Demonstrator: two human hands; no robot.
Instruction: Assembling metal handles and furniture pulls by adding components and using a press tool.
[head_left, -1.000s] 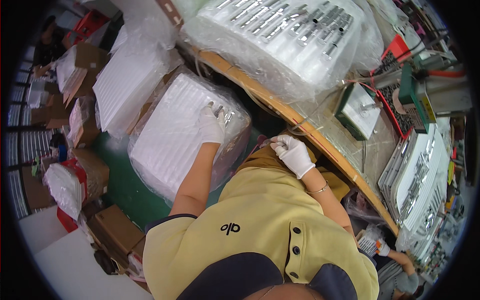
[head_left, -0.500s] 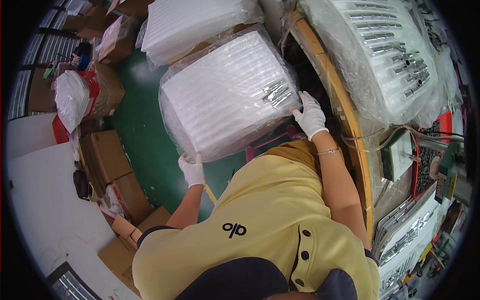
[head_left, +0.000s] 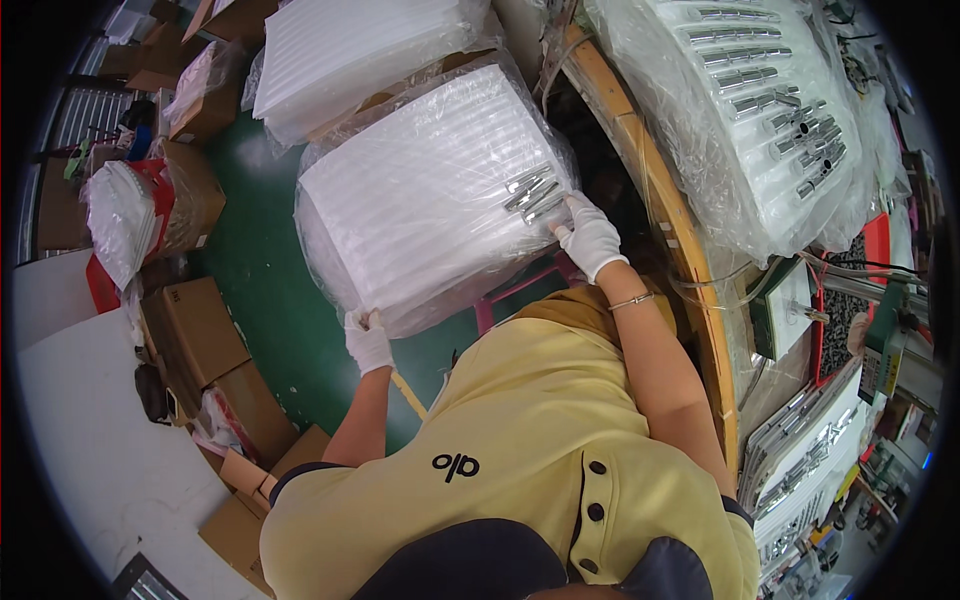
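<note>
A white ribbed foam tray (head_left: 420, 180) in clear plastic film lies in front of me, with several shiny metal tubes (head_left: 533, 194) at its right end. Both my hands wear white gloves. At the tray's near left corner, my left hand (head_left: 368, 341) grips the edge, fingers and thumb closed on it. My right hand (head_left: 590, 238) holds the near right corner beside the tubes, its thumb on the near edge. The film and the tray's rim partly hide the fingertips of both hands.
Behind lies another wrapped foam stack (head_left: 365, 60). To the right runs a wooden-edged bench (head_left: 690, 260) with a larger foam tray (head_left: 725, 120) of metal tubes. Cardboard boxes (head_left: 195, 330) stand at the left on the green floor (head_left: 262, 215). A pink stool (head_left: 485, 315) is under the tray.
The whole scene has shifted slightly left in view. My left hand has closed in on the tray's near left corner; my right hand stays at the right corner, now further over its edge.
</note>
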